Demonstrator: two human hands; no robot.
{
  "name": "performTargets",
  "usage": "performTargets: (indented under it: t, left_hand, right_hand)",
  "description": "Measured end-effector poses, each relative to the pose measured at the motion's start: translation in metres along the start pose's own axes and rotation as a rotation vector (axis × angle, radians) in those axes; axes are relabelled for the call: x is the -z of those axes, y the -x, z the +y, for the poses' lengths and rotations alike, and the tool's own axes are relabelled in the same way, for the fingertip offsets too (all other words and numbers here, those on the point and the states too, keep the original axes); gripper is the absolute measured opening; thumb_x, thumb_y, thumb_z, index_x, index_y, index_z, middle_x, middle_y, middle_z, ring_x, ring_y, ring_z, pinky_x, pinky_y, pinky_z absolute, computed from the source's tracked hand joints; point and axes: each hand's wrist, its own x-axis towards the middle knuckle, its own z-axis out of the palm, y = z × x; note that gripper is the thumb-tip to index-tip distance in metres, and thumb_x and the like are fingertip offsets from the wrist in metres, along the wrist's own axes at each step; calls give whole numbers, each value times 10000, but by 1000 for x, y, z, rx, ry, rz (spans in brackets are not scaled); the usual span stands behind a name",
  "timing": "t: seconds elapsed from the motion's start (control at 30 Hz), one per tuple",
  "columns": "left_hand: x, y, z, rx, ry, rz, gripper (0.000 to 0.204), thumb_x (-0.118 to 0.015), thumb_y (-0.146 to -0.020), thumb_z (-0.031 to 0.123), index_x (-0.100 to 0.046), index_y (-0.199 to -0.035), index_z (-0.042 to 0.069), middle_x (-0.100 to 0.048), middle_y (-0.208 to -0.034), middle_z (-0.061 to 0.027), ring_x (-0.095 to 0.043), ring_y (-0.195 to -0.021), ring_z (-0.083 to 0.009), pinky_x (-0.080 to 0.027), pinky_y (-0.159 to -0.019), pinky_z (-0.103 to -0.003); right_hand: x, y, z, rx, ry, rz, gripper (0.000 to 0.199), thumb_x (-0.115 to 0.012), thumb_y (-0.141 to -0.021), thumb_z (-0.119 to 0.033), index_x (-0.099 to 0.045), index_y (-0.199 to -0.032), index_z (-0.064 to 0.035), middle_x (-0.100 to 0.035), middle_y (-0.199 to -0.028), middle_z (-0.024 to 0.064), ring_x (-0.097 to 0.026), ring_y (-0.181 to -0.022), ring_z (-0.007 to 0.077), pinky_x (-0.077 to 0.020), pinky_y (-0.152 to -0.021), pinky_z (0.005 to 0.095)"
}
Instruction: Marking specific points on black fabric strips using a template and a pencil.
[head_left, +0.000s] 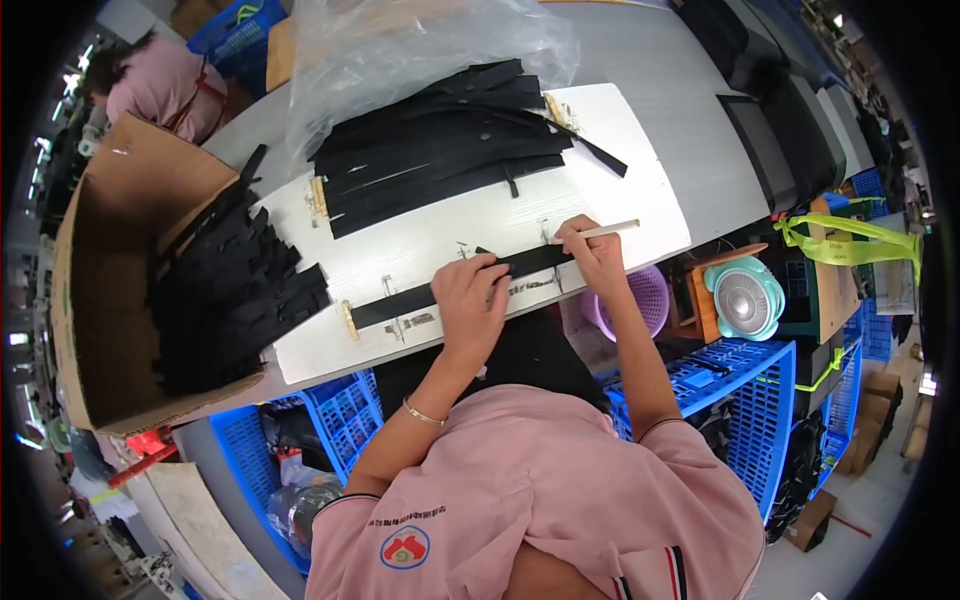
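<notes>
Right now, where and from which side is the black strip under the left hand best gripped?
Probably pinch the black strip by its bare left end, from the left, across its long edges: it lies narrow and flat on the white board. The left hand covers part of its middle; the right hand is near its other end.

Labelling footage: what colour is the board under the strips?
The board is white, in the head view.

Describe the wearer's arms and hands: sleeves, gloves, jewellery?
Left hand and right hand are ungloved. Left sleeve and right sleeve are short, pink, with dark edging at the cuffs. A thin, metallic-looking bangle circles the left forearm near the wrist; none visible on the right.
</notes>
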Motion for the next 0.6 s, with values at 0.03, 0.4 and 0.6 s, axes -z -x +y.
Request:
performTargets:
  t: [0.03, 0.4, 0.6]
  left_hand:
    - [-4, -6, 7, -52, 26, -7, 152, -793, -827, 108, -759, -974, 88, -697, -1095, -42, -604, -1071, -255, -394, -998, -427]
    - [-41, -16, 16, -108, 5, -54, 109, -775, -837, 95, -763, -944, 84, -698, -1064, -30, -604, -1042, -242, -385, -1002, -405]
    - [-41, -16, 15, -112, -17, -46, 123, -785, -824, 99, -764, -945, 91, -701, -1064, -23, -609, -1043, -236, -384, -1008, -401]
  right_hand:
    - [-3, 1, 0, 17, -7, 7, 185, -595, -999, -112, -718, -919, 0, -726, -853, 71, -662, -752, 133, -502, -682, 272]
    - [-2, -1, 0, 101, 141, -8, 230, -620, -987, -196, -714, -915, 2, -715, -791, 124, -704, -679, 256, -508, -615, 338]
    - [-2, 1, 0, 75, 108, 29, 243, -626, -982, -222, -715, -911, -7, -695, -741, 133, -692, -656, 278, -504, -602, 350]
